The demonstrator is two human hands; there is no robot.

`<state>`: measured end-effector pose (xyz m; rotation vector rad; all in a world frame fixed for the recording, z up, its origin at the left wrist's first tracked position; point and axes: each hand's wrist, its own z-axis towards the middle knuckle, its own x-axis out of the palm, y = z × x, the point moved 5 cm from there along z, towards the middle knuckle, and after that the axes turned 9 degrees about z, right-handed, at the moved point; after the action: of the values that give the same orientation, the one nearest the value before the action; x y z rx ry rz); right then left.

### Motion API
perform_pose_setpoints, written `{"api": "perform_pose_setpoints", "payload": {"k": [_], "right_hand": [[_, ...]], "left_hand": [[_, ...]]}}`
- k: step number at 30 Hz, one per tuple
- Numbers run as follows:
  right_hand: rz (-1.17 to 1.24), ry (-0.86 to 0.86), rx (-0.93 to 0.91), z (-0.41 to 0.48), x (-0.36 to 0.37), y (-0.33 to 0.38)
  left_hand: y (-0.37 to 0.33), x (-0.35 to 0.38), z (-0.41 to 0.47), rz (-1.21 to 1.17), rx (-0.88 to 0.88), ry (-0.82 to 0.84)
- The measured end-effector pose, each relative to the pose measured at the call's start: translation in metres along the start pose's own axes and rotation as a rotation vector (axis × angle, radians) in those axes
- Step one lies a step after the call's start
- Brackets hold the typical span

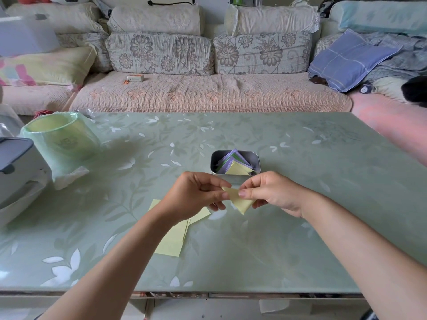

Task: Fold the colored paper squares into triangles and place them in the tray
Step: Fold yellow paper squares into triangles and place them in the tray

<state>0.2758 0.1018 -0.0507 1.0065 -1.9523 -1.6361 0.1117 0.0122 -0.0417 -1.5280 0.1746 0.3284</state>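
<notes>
Two hands, held above the green glass table (312, 215), share one item: a yellow paper triangle (241, 204).
Left hand (196, 195): thumb and fingers curled, pinching the triangle's upper left corner.
Right hand (275, 192): thumb on top, fingers beneath, pinching the triangle's right side.
Triangle: folded, lifted off the table, just in front of the tray.
Tray (215, 160): small, metal, with rounded corners, standing near the table's middle. It holds a stack of folded triangles (231, 161) in purple, green and yellow, a yellow one nearest.
Yellow paper squares (172, 239): several, flat, overlapping and unfolded, on the table under the left forearm.
Bin (62, 135): lined with a pale green bag, at the table's left.
Sofa (208, 93): beyond the table, with floral cushions and a blue pillow (346, 58) at its right.
</notes>
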Motion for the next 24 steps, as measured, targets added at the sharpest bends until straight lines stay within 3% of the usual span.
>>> {"api": "perform_pose_setpoints", "payload": {"k": [10,19,24], "right_hand": [[-0.103,-0.053,-0.007,0.004,0.0,-0.006],[-0.809,-0.156,-0.026,0.006,0.019,-0.016],[-0.979,-0.172,-0.146,0.012,0.024,-0.02]], "left_hand": [[0.008,0.005,0.0,0.126,-0.103,-0.132],[0.027,0.019,-0.002,0.751,-0.134,-0.153],[0.026,0.025,0.001,0.955,-0.05,-0.21]]}}
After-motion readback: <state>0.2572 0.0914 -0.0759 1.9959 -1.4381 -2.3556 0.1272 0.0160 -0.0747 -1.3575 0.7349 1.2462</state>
